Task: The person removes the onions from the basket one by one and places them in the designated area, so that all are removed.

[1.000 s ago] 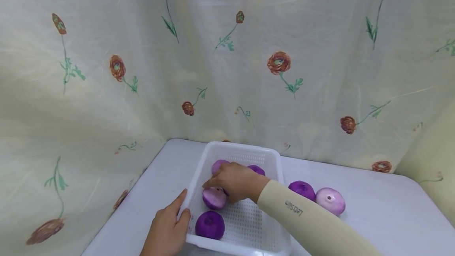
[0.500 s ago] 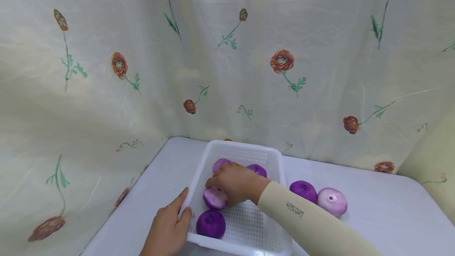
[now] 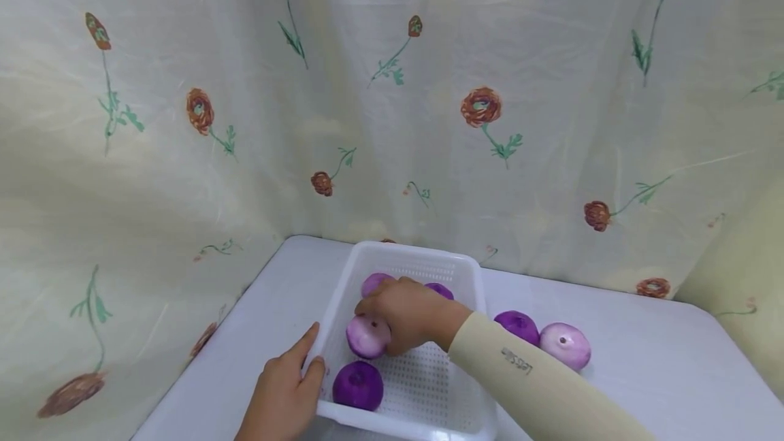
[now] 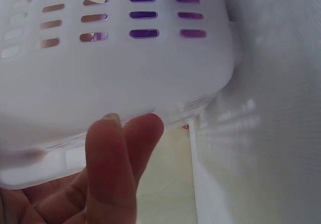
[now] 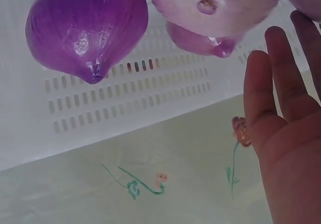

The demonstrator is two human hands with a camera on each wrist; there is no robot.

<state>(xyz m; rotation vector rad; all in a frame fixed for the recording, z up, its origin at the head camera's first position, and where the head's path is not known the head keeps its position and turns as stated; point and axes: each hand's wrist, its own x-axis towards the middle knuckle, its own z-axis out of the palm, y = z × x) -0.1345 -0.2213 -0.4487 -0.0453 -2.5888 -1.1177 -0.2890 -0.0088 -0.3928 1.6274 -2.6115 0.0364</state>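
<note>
Soft, diffuse light fell over the curtain (image 3: 539,39), pale sheen streaked it, left wrist view looked dim and grey, white glint marked a purple onion (image 5: 88,30) in the right wrist view

Onions (image 3: 369,339) purple and pale pink; basket (image 3: 422,386) white; sleeve (image 3: 539,376) cream; curtain (image 3: 392,121) beige, rust-flowered.

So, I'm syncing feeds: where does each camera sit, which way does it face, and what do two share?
Head: on the head, facing forward and down at the white basket and floral curtain; left hand, right hand and right sleeve show.
Left wrist: on that wrist, facing the basket's slotted wall up close; fingers show.
Right wrist: on that wrist, facing a pale onion and a dark purple onion; fingers show.
Head and right wrist share basket, curtain and right hand.
</note>
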